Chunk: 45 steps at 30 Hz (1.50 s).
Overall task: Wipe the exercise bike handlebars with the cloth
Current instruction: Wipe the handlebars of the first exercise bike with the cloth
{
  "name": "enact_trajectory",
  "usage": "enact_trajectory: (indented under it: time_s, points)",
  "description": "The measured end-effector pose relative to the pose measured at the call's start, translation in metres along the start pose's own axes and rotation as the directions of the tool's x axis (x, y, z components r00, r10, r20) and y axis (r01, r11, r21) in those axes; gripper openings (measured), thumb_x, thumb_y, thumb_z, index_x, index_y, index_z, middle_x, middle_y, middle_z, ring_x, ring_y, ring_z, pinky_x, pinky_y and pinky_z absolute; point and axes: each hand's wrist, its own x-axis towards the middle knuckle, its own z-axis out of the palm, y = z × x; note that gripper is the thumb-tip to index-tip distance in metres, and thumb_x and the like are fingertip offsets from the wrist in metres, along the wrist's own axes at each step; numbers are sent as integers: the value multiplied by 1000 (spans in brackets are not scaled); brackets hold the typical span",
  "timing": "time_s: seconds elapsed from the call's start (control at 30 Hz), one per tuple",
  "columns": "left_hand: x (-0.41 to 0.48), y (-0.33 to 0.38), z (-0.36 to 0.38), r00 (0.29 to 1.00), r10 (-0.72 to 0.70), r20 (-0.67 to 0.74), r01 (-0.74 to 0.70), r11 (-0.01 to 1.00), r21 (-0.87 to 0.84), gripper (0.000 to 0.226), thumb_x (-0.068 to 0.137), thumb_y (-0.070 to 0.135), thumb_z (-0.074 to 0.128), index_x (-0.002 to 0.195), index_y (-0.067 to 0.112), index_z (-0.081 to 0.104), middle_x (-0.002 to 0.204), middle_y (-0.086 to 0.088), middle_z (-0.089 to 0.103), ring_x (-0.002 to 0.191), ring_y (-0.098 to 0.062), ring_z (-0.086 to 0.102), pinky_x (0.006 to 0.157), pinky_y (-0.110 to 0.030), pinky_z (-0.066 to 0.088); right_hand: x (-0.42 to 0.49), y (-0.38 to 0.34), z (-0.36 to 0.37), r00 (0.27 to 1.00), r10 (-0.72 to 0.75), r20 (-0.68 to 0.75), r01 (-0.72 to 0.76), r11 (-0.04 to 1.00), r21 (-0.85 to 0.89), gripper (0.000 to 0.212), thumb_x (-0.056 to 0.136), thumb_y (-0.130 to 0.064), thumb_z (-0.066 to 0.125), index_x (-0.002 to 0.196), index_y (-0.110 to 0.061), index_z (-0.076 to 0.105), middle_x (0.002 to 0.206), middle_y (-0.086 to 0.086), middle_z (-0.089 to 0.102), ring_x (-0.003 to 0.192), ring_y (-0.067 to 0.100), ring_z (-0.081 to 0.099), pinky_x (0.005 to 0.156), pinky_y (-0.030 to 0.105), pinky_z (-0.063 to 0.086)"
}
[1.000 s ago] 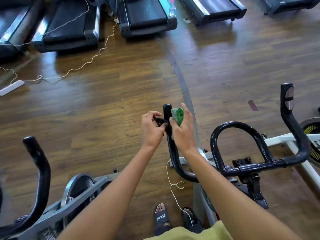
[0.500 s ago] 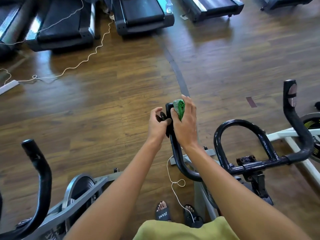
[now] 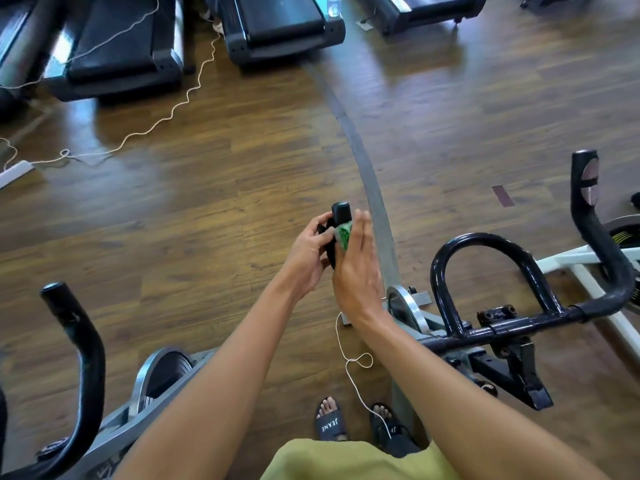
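The exercise bike's black handlebars (image 3: pixel 485 239) run from a centre loop to a right horn and a left horn. The left horn's tip (image 3: pixel 341 210) sticks up between my hands. My left hand (image 3: pixel 306 252) grips that horn from the left, its fingers curled round a black strap on the bar. My right hand (image 3: pixel 358 271) presses the wadded green cloth (image 3: pixel 344 236) against the horn's right side just below the tip. Its fingers point straight up and its thumb is hidden.
A second bike's black handlebar (image 3: pixel 81 341) and flywheel (image 3: pixel 162 375) stand at the lower left. Treadmills (image 3: pixel 277 26) line the far side of the wooden floor, with a white cable (image 3: pixel 166 116) trailing to a power strip. A thin white cord (image 3: pixel 349 362) hangs near my sandalled feet.
My right hand slid the cloth down from the horn's tip, so the tip now shows, and its fingers straightened. My left hand kept its grip on the bar.
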Motion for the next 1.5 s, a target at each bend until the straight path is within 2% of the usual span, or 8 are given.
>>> enact_trajectory:
  time_s: [0.17, 0.4, 0.63, 0.73, 0.9, 1.07, 1.33, 1.5]
  points:
    - [0, 4, 1, 999, -12, -53, 16, 998, 68, 26, 106, 23, 40, 120, 24, 62, 98, 8, 73, 89, -9, 66, 75, -26, 48, 13, -8, 6, 999, -29, 28, 33, 986, -166, 64, 106, -30, 28, 158, -17, -6, 167, 4, -10, 154, 26, 9, 118, 45, 27]
    - [3, 2, 14, 994, 83, -77, -57, 955, 292, 19, 106, 24, 41, 116, 17, 55, 94, 1, 63, 79, -9, 60, 68, -28, 49, -53, 32, 4, 995, -26, 100, 58, 939, -338, 74, 95, -15, 63, 155, 1, 22, 160, 21, 26, 136, 37, 47, 100, 43, 51]
    - [6, -3, 17, 983, 161, -88, -115, 916, 384, 16, 105, 30, 44, 110, 19, 53, 97, -4, 61, 89, -18, 59, 75, -33, 48, -43, 16, 4, 971, 107, 214, -17, 923, -384, 77, 99, -13, 56, 157, 0, 5, 163, 23, 11, 144, 41, 34, 101, 49, 50]
    - [8, -5, 19, 975, 186, -124, -121, 905, 407, 11, 105, 29, 46, 108, 20, 52, 94, -1, 59, 90, -20, 58, 77, -37, 48, -58, 16, -3, 961, 127, 244, -11, 904, -427, 83, 88, -8, 68, 154, 4, 19, 158, 28, 25, 135, 42, 46, 96, 47, 54]
    - [9, -5, 20, 973, 178, -146, -102, 902, 420, 9, 105, 29, 45, 103, 25, 52, 92, 2, 58, 88, -19, 58, 78, -39, 47, -93, 42, -35, 935, 15, 354, 157, 878, -453, 79, 98, -36, 55, 157, -2, 14, 161, 21, 25, 145, 29, 36, 111, 41, 38]
    - [8, -4, 22, 972, 178, -156, -97, 900, 424, 9, 105, 29, 44, 105, 23, 52, 92, 3, 58, 87, -18, 58, 77, -38, 46, -98, 52, -39, 925, -111, 363, 293, 817, -497, 75, 87, -33, 73, 147, 0, 42, 148, 23, 46, 122, 30, 61, 92, 40, 54]
    - [6, -4, 25, 969, 172, -175, -79, 893, 442, 10, 106, 29, 43, 107, 22, 50, 93, 0, 58, 84, -20, 56, 74, -40, 44, -104, 122, -123, 683, -485, 546, 730, 476, -489, 72, 86, -10, 49, 155, -15, 30, 162, 8, 26, 148, 29, 28, 120, 49, 16]
    - [6, -5, 28, 967, 165, -193, -65, 897, 438, 12, 106, 30, 42, 109, 21, 49, 96, -3, 58, 82, -20, 56, 73, -38, 42, -104, 137, -133, 721, -423, 549, 692, 484, -536, 81, 83, -15, 59, 156, -16, 25, 162, 9, 24, 150, 29, 23, 121, 48, 14]
